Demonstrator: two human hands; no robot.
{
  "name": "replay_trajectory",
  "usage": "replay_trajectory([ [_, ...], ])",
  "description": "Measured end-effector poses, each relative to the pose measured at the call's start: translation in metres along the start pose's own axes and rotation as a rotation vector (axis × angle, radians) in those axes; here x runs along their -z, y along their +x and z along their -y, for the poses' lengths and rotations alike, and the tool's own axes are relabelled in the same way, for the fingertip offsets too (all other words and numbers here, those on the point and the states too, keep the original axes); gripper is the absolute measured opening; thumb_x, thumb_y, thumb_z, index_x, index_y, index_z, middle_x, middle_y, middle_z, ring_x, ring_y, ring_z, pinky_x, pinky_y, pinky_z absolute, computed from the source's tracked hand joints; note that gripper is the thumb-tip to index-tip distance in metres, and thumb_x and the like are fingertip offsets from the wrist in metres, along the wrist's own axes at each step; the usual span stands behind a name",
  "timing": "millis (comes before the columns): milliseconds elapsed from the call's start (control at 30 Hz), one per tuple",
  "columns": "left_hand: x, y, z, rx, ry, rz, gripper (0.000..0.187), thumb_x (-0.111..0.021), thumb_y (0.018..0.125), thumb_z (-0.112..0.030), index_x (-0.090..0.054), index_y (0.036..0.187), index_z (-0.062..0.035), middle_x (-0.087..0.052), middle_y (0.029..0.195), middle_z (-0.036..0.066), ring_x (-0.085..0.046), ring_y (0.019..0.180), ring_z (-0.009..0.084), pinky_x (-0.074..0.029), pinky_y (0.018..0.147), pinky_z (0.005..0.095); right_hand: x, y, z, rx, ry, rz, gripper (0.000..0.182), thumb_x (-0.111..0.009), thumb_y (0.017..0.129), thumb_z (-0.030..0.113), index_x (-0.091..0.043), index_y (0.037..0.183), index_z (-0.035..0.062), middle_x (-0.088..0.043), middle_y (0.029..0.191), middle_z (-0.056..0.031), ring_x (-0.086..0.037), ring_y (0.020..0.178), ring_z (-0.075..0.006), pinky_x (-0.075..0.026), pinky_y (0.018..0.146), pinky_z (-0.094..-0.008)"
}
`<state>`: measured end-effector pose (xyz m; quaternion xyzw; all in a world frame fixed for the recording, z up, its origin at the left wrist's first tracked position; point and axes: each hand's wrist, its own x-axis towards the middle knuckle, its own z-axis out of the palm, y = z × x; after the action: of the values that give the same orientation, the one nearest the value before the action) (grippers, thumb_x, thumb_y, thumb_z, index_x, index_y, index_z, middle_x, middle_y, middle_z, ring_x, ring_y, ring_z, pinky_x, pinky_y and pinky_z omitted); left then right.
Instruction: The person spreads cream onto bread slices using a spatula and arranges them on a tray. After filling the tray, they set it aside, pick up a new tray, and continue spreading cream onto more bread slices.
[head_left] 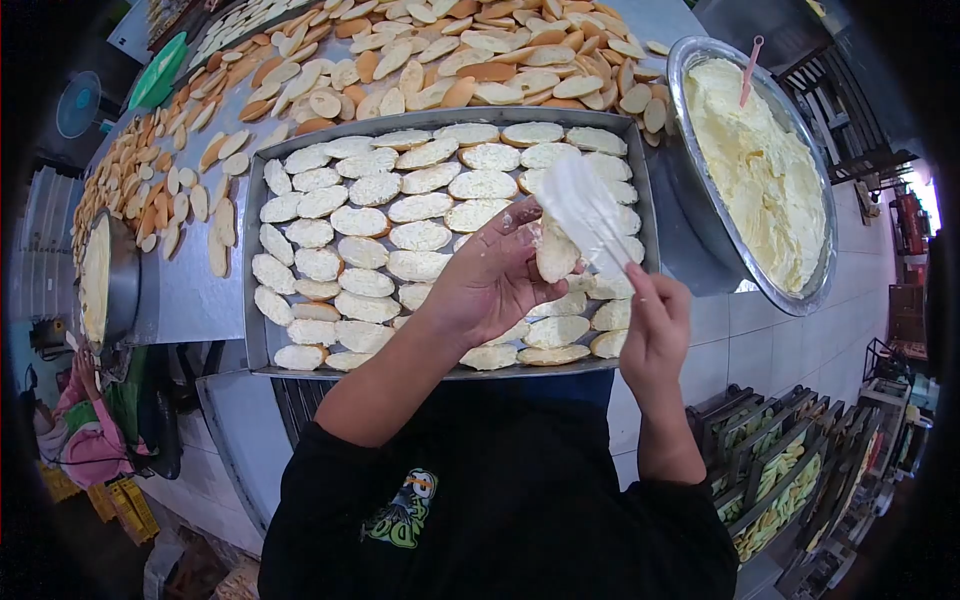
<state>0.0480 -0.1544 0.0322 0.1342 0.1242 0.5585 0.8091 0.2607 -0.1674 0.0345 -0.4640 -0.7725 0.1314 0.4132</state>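
Observation:
My left hand (pixel 497 278) holds up an oval slice of bread (pixel 557 252) over the tray, its fingers smeared with pale spread. In my right hand (pixel 656 322) is the thin handle of a white spatula (pixel 588 212), its blade blurred and overlapping the top of the slice. Below both hands lies a metal tray (pixel 252 300) lined with rows of oval bread slices (pixel 365 251) coated in a creamy spread. To the right of the tray stands a large metal bowl (pixel 712 232) of pale yellow cream (pixel 755 175), with a pink-handled utensil (pixel 751 70) stuck in it.
Many uncoated bread slices (pixel 420 62) are heaped behind the tray and scattered along its left. Another metal bowl (pixel 124 270) sits at the table's left edge, near a person in pink (pixel 95 430). Racks of filled trays (pixel 775 480) stand on the floor at right.

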Motion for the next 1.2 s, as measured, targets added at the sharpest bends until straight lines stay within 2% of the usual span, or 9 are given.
replay_trajectory([
  [100,-0.002,-0.003,-0.003,-0.049,-0.112,0.076,0.043,-0.055,0.089,-0.012,-0.038,0.128,-0.0068,-0.053,0.118,0.015,-0.060,0.100,0.0285,-0.054,0.079,0.0364,0.010,-0.006,-0.010,-0.009,-0.124,0.065,0.033,-0.050,0.083,-0.006,-0.062,0.112,0.0027,-0.052,0.091,-0.0099,-0.050,0.083,-0.0211,-0.041,0.075,-0.0286],
  [200,0.000,-0.004,-0.001,-0.026,0.018,-0.040,0.058,-0.060,0.086,-0.025,-0.031,0.134,-0.0113,-0.050,0.119,0.016,-0.058,0.098,0.0291,-0.054,0.074,0.0361,0.027,-0.011,-0.021,-0.127,-0.111,0.068,0.030,-0.044,0.087,-0.005,-0.059,0.112,-0.0006,-0.054,0.098,-0.0127,-0.053,0.088,-0.0205,-0.042,0.080,-0.0277],
  [233,-0.002,-0.003,-0.001,-0.029,0.030,-0.051,0.058,-0.060,0.086,-0.024,-0.031,0.134,-0.0104,-0.051,0.118,0.016,-0.058,0.098,0.0286,-0.054,0.073,0.0356,0.026,-0.014,-0.024,-0.137,-0.067,0.034,0.029,-0.042,0.089,-0.004,-0.058,0.113,-0.0017,-0.055,0.099,-0.0126,-0.053,0.090,-0.0193,-0.042,0.081,-0.0273],
  [333,-0.008,0.001,0.001,-0.017,0.060,-0.074,0.055,-0.057,0.088,-0.022,-0.031,0.134,-0.0076,-0.051,0.117,0.017,-0.058,0.098,0.0268,-0.054,0.072,0.0337,0.010,-0.006,-0.021,-0.201,0.233,-0.060,0.030,-0.046,0.086,-0.005,-0.059,0.113,0.0006,-0.058,0.097,-0.0146,-0.057,0.084,-0.0224,-0.044,0.076,-0.0291],
  [433,-0.006,0.003,-0.001,0.021,0.087,-0.116,0.050,-0.054,0.090,-0.019,-0.032,0.133,-0.0050,-0.053,0.115,0.015,-0.059,0.096,0.0243,-0.053,0.071,0.0316,-0.003,0.004,-0.020,-0.123,0.254,0.072,0.027,-0.045,0.087,-0.005,-0.058,0.110,-0.0011,-0.059,0.094,-0.0141,-0.058,0.083,-0.0222,-0.045,0.075,-0.0298],
  [633,-0.007,0.001,-0.005,0.029,0.164,-0.287,0.037,-0.050,0.092,-0.017,-0.041,0.126,-0.0053,-0.057,0.109,0.012,-0.061,0.092,0.0213,-0.052,0.072,0.0299,-0.008,0.000,-0.023,-0.189,0.343,0.248,0.025,-0.045,0.088,-0.004,-0.058,0.109,-0.0023,-0.060,0.089,-0.0121,-0.057,0.081,-0.0209,-0.044,0.074,-0.0284],
  [700,-0.011,0.001,-0.003,0.026,0.180,-0.332,0.034,-0.050,0.093,-0.017,-0.043,0.124,-0.0055,-0.058,0.109,0.012,-0.060,0.094,0.0211,-0.052,0.074,0.0304,-0.008,-0.002,-0.024,-0.233,0.391,0.248,0.024,-0.045,0.088,-0.002,-0.058,0.108,-0.0023,-0.059,0.088,-0.0113,-0.056,0.081,-0.0196,-0.044,0.074,-0.0278],
  [1000,-0.008,-0.006,-0.004,0.051,0.049,-0.212,0.044,-0.049,0.092,-0.018,-0.036,0.130,-0.0003,-0.054,0.115,0.014,-0.058,0.102,0.0225,-0.049,0.087,0.0348,-0.008,-0.006,-0.030,-0.252,0.463,0.216,0.023,-0.044,0.090,0.000,-0.057,0.109,-0.0027,-0.057,0.086,-0.0098,-0.055,0.081,-0.0174,-0.043,0.074,-0.0269],
  [1200,-0.005,-0.004,-0.002,0.020,0.113,-0.244,0.044,-0.052,0.090,-0.011,-0.037,0.130,-0.0014,-0.054,0.116,0.013,-0.057,0.104,0.0213,-0.048,0.090,0.0337,-0.008,-0.005,-0.032,-0.240,0.440,0.253,0.024,-0.045,0.088,-0.003,-0.057,0.109,-0.0025,-0.059,0.088,-0.0108,-0.056,0.082,-0.0186,-0.044,0.074,-0.0281],
])
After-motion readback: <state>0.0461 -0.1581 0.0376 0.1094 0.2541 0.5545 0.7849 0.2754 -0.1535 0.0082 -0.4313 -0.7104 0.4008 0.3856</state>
